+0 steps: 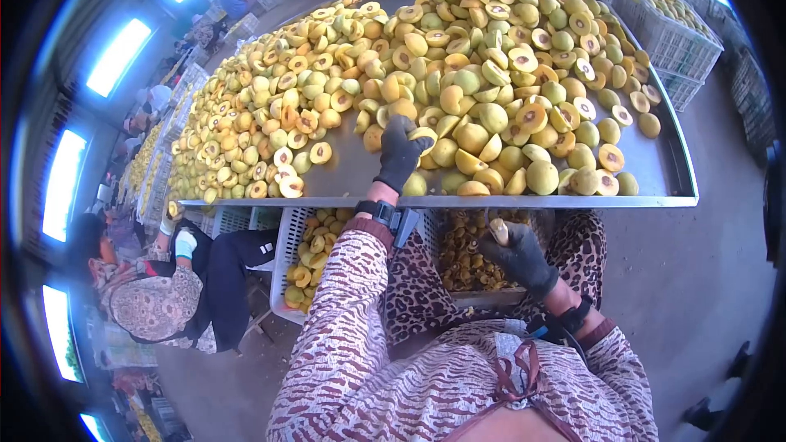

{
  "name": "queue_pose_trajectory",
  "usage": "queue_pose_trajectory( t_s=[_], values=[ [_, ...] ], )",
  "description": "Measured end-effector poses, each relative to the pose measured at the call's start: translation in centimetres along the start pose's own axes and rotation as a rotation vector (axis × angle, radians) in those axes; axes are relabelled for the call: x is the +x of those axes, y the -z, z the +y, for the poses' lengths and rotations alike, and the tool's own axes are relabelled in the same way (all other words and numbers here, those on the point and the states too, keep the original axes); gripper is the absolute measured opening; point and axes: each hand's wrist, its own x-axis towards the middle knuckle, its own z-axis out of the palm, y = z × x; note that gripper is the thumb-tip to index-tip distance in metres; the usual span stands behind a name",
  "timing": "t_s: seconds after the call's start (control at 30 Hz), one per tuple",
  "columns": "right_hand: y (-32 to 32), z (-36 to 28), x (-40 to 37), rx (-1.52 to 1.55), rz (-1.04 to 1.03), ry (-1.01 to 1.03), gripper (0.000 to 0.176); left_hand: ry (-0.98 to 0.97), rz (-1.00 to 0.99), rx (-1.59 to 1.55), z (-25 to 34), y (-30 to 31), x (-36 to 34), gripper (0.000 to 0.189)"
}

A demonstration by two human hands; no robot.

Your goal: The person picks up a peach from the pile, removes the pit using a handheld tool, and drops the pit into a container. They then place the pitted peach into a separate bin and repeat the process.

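My left hand, in a dark glove, reaches over the metal table's front edge. Its fingers are closed on a yellow peach half beside the heap. Lower and to the right, my gloved right hand is wrapped around a small hand tool with a pale handle. A thin curved metal end seems to show at the tool's tip. Halved yellow peaches, many with brown pits in the cut face, are piled on the metal table.
Below the table edge, a white crate holds peach halves. Beside it, a bin between my knees contains brown pits and scraps. A co-worker sits at the left. Stacked crates stand at the right.
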Motion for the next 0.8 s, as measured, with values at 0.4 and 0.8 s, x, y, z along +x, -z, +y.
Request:
queue_pose_trajectory(
  t_s=[0.4, 0.8],
  values=[
    [-2.3, -0.7, 2.7, -0.166, 0.189, 0.148, 0.016, 0.316, -0.105, -1.214, 12.5, -2.2, -12.9, 0.052],
    [-2.4, -1.7, 0.8, -0.087, 0.203, 0.294, 0.016, 0.105, 0.092, -0.637, 14.6, -3.7, -13.3, 0.043]
  ],
)
